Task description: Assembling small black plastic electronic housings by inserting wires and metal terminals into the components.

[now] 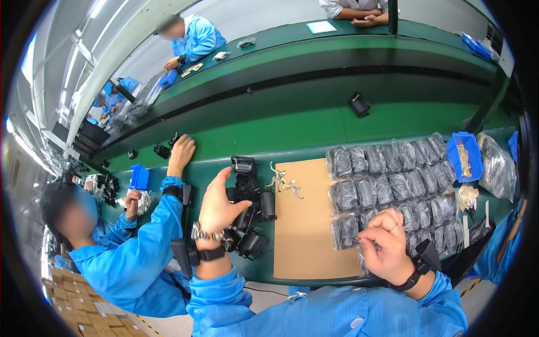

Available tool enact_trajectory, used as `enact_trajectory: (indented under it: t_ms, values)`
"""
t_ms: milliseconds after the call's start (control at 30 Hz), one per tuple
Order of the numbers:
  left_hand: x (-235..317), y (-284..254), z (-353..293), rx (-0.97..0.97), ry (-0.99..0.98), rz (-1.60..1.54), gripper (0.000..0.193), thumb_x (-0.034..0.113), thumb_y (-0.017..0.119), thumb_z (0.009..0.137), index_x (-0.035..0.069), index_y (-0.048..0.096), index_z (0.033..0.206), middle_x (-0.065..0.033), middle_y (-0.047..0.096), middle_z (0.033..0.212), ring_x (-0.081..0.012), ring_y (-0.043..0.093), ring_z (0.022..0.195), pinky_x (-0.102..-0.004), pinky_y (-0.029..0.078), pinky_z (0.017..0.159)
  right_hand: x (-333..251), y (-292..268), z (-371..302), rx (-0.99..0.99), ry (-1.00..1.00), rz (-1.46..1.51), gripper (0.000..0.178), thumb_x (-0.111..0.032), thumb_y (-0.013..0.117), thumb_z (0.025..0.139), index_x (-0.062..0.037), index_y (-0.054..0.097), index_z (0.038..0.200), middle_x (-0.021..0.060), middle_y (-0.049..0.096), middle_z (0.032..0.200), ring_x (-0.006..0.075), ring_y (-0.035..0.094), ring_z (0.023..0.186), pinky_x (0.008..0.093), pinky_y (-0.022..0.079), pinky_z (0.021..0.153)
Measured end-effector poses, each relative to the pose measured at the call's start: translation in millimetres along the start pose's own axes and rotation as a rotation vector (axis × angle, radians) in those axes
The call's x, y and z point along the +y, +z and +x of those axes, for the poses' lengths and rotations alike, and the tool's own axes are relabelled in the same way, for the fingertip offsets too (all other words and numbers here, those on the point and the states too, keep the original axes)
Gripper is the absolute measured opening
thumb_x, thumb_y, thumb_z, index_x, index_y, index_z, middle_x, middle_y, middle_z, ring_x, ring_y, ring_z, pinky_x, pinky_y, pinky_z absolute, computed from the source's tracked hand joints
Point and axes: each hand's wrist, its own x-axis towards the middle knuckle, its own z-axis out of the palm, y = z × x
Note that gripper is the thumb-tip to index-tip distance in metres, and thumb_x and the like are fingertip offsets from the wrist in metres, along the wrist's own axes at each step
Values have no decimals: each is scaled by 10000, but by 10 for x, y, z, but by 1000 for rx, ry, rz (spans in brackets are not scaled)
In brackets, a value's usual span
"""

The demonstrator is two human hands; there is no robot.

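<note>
Overhead, strip lights; below, green bench (314, 135), left hand (216, 205) half-open over black parts (247, 191), right hand (387, 247) pinching a bagged part (368, 242)

We note a green counter (314, 126) carrying a plain tan cardboard sheet (306, 224). Black plastic parts (247, 185) lie at the sheet's left edge; clear bags of black parts (387, 188) at its right. A blue bin (465, 157) sits near the counter's right edge. Sleeves are light blue.
</note>
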Motion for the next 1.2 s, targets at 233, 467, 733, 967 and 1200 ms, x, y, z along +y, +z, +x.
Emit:
enact_trajectory:
  t_ms: [233, 467, 733, 967, 1200]
  values:
    - [-264, 55, 355, -287, -124, -22, 893, 204, 838, 525, -32, 418, 1276, -232, 527, 1207, -332, 505, 1145, -375, 417, 953, -42, 19, -27, -36, -2, 53, 167, 14, 652, 594, -89, 609, 720, 21, 522, 742, 213, 483, 710, 337, 320, 671]
    - [230, 17, 57, 107, 102, 7, 749, 87, 788, 508, -14, 498, 1190, -159, 533, 1109, -321, 527, 1052, -361, 415, 934, -31, -15, 17, -46, 45, 153, 140, 21, 662, 636, -66, 611, 733, 39, 547, 758, 217, 503, 723, 325, 352, 686]
    - [1313, 388, -529, 193, 336, -323, 815, 108, 856, 468, 10, 472, 1181, -145, 559, 1061, -222, 571, 943, -300, 484, 730, -151, 158, 106, 93, 373, 1050, 94, 74, 583, 832, 38, 580, 919, 92, 573, 932, 123, 542, 824, 255, 447, 734]
    - [1547, 672, -627, 366, 500, -385, 752, 65, 843, 407, 2, 533, 1090, -140, 565, 1011, -310, 562, 901, -376, 460, 752, -138, 99, 2, 331, 383, 958, 113, 92, 574, 830, 44, 577, 932, 93, 564, 928, 119, 548, 848, 234, 446, 749]
    - [1621, 679, -635, 362, 525, -361, 727, 29, 822, 419, 23, 548, 1093, -134, 552, 1050, -317, 539, 929, -402, 441, 779, -91, -4, 15, 296, 239, 541, 77, 72, 629, 763, 15, 608, 810, 114, 607, 778, 176, 575, 713, 272, 449, 644]
